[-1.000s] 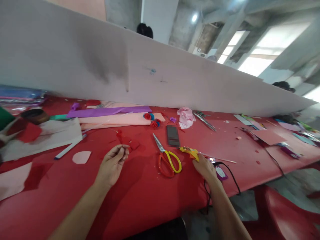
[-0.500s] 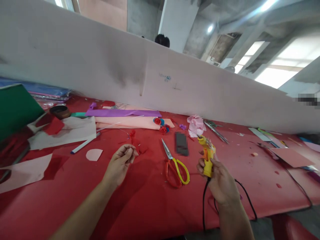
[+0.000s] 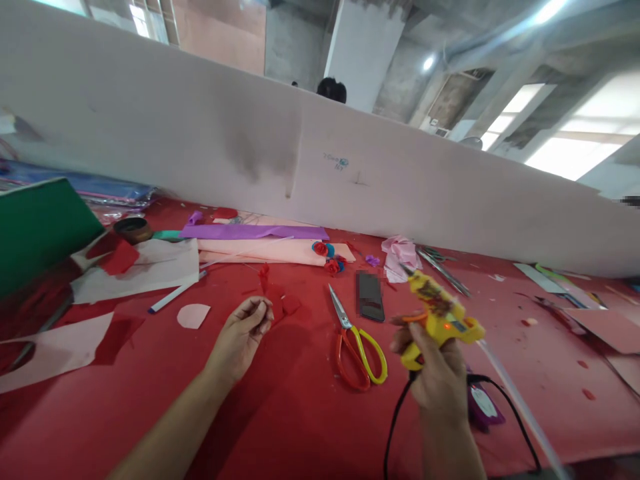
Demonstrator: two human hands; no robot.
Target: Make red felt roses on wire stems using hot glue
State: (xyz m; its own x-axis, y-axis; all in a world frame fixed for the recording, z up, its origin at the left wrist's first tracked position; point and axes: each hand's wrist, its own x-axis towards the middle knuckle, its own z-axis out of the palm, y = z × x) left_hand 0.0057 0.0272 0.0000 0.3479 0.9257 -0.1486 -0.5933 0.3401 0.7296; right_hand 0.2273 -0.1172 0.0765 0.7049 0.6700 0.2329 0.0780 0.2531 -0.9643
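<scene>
My left hand (image 3: pixel 246 331) pinches a small red flower piece (image 3: pixel 265 275) that stands up above its fingertips. My right hand (image 3: pixel 436 370) is wrapped round the handle of a yellow glue gun (image 3: pixel 437 310), whose nozzle points up and left and whose orange light glows. A clear glue stick (image 3: pixel 520 400) sticks out of its back. Between the hands lie scissors (image 3: pixel 357 347) with one red and one yellow handle, and a dark phone (image 3: pixel 371 295). Red scraps (image 3: pixel 290 305) lie just beyond my left hand.
Red and blue flowers (image 3: pixel 331 267) rest by rolled peach paper (image 3: pixel 260 251) and a purple strip (image 3: pixel 250 231). Crumpled pink paper (image 3: pixel 400 255) is beyond the phone. A white partition (image 3: pixel 200 133) runs along the back. A green sheet (image 3: pixel 45 223) stands at left.
The glue gun has turned in my right hand, so its side, light and glue stick now show. A purple object has come into view beside my right wrist. The camera view has shifted slightly.
</scene>
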